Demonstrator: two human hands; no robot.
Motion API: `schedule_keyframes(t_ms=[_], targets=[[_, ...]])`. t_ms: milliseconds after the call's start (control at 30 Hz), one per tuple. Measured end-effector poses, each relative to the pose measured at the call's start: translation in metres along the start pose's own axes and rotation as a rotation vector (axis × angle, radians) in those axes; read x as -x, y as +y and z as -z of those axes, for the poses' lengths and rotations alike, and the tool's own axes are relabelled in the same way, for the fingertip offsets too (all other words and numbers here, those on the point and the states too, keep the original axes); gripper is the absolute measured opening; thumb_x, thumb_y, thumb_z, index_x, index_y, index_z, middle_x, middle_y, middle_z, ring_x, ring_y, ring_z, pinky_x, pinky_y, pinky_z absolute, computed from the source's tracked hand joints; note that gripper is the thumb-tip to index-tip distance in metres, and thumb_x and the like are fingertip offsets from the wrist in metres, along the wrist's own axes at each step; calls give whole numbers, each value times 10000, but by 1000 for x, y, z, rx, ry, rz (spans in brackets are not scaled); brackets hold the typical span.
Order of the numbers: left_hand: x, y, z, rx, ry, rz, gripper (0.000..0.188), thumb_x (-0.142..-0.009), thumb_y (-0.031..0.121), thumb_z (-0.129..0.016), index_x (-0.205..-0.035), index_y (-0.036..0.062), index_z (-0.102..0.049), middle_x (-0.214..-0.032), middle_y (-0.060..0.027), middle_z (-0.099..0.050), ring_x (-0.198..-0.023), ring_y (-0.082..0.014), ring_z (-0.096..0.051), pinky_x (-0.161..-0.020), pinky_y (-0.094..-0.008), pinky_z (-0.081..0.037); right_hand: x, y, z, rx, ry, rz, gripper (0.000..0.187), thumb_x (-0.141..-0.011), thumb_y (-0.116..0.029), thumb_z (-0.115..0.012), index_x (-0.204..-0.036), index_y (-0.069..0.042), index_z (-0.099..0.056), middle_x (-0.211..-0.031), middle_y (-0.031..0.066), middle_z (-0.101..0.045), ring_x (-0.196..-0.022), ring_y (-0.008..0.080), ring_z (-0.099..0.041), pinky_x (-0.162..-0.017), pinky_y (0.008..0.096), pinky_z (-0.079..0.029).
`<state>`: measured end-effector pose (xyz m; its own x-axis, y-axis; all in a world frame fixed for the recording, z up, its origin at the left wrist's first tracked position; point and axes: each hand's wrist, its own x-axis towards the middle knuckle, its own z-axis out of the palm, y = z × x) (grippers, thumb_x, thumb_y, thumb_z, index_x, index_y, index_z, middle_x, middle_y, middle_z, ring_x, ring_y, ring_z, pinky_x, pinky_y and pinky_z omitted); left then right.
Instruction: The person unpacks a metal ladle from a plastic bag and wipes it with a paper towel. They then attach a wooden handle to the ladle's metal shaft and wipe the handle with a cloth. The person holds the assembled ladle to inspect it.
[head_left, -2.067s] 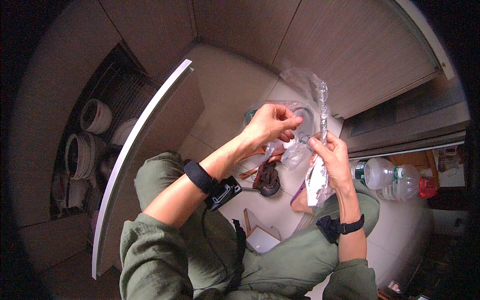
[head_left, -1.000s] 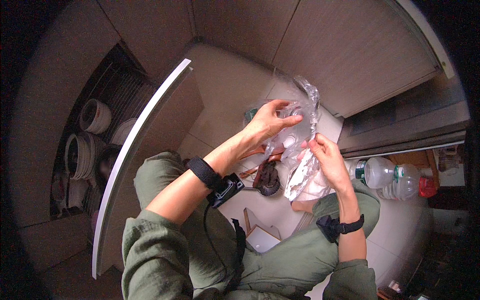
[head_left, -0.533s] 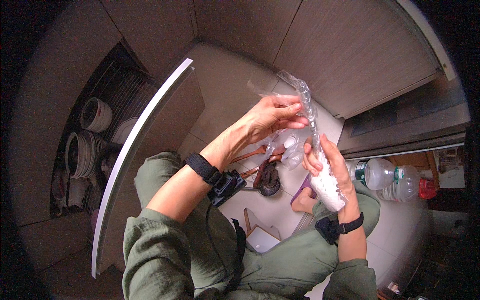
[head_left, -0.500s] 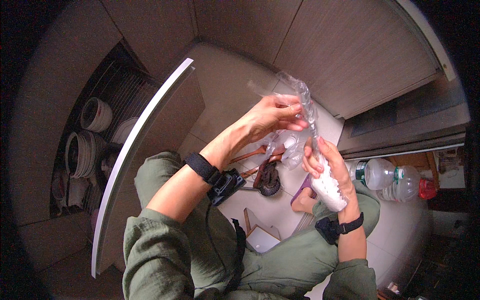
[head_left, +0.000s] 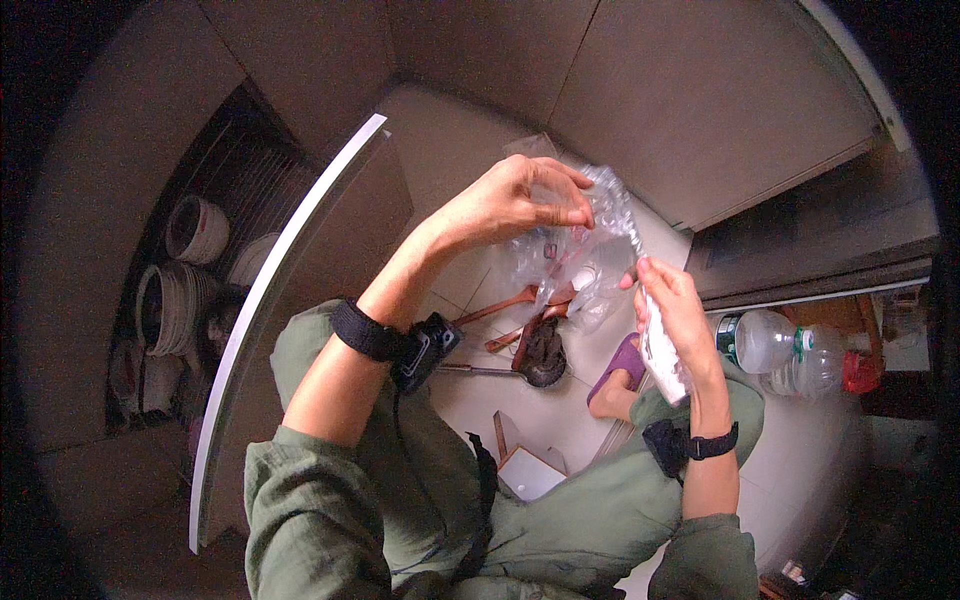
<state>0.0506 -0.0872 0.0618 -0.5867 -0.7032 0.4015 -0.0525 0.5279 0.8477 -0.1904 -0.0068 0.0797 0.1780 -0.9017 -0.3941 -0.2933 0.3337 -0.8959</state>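
Observation:
My left hand (head_left: pixel 545 195) is closed on a clear, crinkled plastic bag (head_left: pixel 612 205), thumb against fingers near its upper part. The bag hangs partly spread below that hand and runs in a twisted strip to my right hand (head_left: pixel 672 295). My right hand is closed around the strip's lower end and a narrow white bundle (head_left: pixel 660 355), whose kind I cannot make out. Beneath the hands, on the floor, lie wooden-handled utensils (head_left: pixel 510 302) and a dark ladle-like utensil (head_left: pixel 543 358). The bag covers part of them.
At left, an open drawer with a white-edged front (head_left: pixel 285 270) holds stacked bowls (head_left: pixel 165 310) on a wire rack. Clear plastic bottles (head_left: pixel 765 343) stand at right. A purple slipper (head_left: pixel 612 365) is on my foot. Cabinet doors (head_left: pixel 690 110) stand ahead.
My left hand has moved slightly left, and the bag between the hands is spread wider. The white bundle has turned, showing a narrower side in my right hand.

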Motion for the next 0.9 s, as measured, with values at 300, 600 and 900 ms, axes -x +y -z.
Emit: schedule_keyframes(t_ms=[300,600,900], targets=[[1,6,7,455,318,471,257,-831,239,-647,-924,-1,-649,-808,-56,-652,-743,-127,-621,-662,-260,-513,7,-1,-8,59,-327,57,361,-925,-332,-489,-882,3,-615,-621,0,-555,-517,37,-451,-458,205,-379],[5,6,9,338,267,482,237,-862,216,-603,-926,-8,-646,-821,-87,-662,-748,-147,-632,-733,-281,-483,-9,11,4,62,167,109,361,-930,-378,-469,-874,-37,-574,-523,-14,-477,-425,58,-468,-365,203,-366],[3,-5,-1,513,418,722,539,-843,358,-616,-1072,-119,-510,-966,-137,-595,-763,-223,-663,-553,-292,-539,0,6,-6,-334,-151,154,441,-931,-443,-423,-929,-28,-572,-539,-19,-477,-446,47,-446,-420,184,-360]])
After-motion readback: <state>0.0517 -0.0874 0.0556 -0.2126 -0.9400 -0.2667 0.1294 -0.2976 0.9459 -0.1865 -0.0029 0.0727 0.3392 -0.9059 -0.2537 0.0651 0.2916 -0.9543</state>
